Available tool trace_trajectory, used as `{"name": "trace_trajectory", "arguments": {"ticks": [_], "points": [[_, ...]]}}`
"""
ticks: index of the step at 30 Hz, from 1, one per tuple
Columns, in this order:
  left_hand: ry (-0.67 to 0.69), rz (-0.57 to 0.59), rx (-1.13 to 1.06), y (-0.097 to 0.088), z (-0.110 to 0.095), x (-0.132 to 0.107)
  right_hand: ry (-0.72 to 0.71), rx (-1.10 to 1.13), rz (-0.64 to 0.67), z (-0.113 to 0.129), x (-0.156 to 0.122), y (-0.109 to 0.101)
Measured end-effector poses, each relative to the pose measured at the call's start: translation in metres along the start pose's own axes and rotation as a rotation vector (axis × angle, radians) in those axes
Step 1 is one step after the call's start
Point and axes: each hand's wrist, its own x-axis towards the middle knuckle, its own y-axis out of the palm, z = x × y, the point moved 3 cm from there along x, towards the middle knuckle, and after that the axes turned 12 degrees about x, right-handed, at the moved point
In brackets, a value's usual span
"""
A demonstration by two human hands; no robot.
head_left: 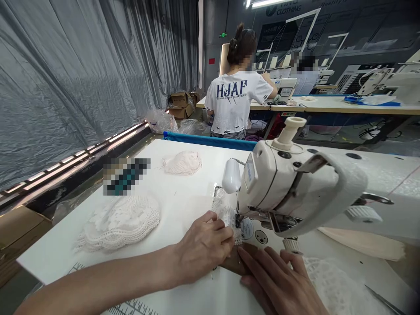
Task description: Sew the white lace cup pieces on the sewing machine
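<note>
My left hand [205, 247] rests on the white table [183, 201] with its fingers curled, pinching a strip of white lace [226, 212] that runs under the needle of the white sewing machine [292, 188]. My right hand [278, 280] lies flat beside it, fingers stretched out and pressed on the lace just in front of the machine's foot. The two hands touch each other near the needle plate.
A pile of white lace pieces [121, 225] lies at my left, a smaller pile [182, 162] farther back. More lace [331, 284] lies at my right. Another person in a white T-shirt [234, 103] sits with their back to me at a far table. Cardboard boxes [180, 105] stand by the plastic curtain.
</note>
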Motion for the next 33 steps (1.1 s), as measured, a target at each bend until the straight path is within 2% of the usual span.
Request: {"name": "trace_trajectory", "arguments": {"ticks": [4,15,18,21,26,29,33], "points": [[-0.017,-0.022,-0.022,0.003,0.002,0.000,0.015,0.004,-0.010,-0.002,0.003,0.000],[-0.062,0.070,0.031,0.017,0.024,0.011,0.010,-0.118,-0.048,-0.009,0.005,0.004],[-0.067,0.091,0.048,0.018,0.024,0.011,-0.015,-0.116,-0.055,-0.008,0.007,0.003],[-0.103,0.087,0.047,0.012,0.011,0.006,-0.027,-0.107,-0.043,-0.003,0.011,-0.001],[-0.112,0.078,-0.087,-0.012,-0.013,-0.012,-0.024,-0.028,-0.004,0.003,0.011,-0.007],[-0.086,0.123,-0.155,-0.019,-0.010,-0.015,-0.021,-0.009,-0.023,0.001,0.007,-0.008],[-0.080,0.118,-0.154,-0.012,0.004,-0.009,0.018,-0.050,-0.095,-0.005,0.009,-0.006]]}}
